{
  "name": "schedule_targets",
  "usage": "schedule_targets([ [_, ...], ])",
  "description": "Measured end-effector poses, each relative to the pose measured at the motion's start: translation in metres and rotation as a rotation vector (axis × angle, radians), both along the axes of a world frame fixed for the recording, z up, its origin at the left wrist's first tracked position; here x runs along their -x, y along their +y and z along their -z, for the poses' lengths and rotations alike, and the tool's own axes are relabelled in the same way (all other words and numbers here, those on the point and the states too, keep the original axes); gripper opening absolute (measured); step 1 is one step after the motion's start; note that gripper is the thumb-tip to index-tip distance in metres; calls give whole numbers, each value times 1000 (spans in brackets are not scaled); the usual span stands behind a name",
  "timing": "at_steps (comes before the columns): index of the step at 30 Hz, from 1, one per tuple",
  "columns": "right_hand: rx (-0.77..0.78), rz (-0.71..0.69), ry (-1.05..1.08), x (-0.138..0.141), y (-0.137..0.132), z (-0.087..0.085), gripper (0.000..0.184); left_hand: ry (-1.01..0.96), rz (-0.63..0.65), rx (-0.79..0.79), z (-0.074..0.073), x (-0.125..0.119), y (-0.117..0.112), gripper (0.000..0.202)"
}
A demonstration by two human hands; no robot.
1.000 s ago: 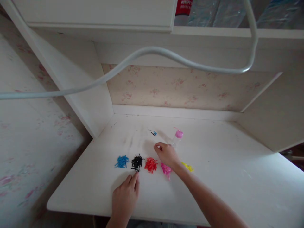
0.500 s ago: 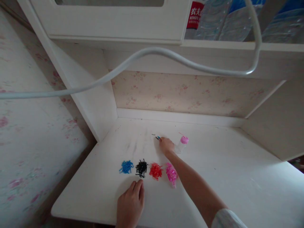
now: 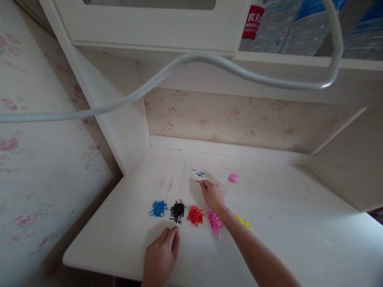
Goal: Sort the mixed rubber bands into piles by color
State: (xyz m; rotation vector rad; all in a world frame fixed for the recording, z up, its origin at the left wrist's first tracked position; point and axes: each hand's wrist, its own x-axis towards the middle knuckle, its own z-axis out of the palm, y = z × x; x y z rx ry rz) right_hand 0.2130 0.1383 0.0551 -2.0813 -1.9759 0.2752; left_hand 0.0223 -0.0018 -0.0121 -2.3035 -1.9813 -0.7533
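My right hand point(image 3: 214, 196) is pinched over the white table, with the tip of what looks like a small black rubber band point(image 3: 198, 181) poking out from its fingertips. Just beyond lie a few short blue and black bands point(image 3: 201, 174). Curled on the table near the front is my left hand point(image 3: 161, 255), its fingertips just below the pile of black bands point(image 3: 178, 211); whether it holds anything is hidden. Piles of blue point(image 3: 158, 208), red point(image 3: 195, 216) and pink bands point(image 3: 215, 223) flank the black one. A yellow pile point(image 3: 243, 221) is partly covered by my right forearm.
A clear little bottle with a pink cap point(image 3: 233, 178) stands right of my right hand. A thick pale cable point(image 3: 209, 59) crosses the view above the table point(image 3: 287, 239). Panels enclose the table's back and sides. Water bottles point(image 3: 275, 28) sit on the upper shelf.
My right hand has drawn back toward me from the blue and black bands, which now show on the table. The yellow pile has come into view beside the forearm. My left hand stays near the black pile.
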Motion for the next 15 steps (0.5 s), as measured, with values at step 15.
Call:
schedule_targets([
  [15,-93,-437,-153,61,-94,15,17,-144,50,103,-9,3,-4,24],
])
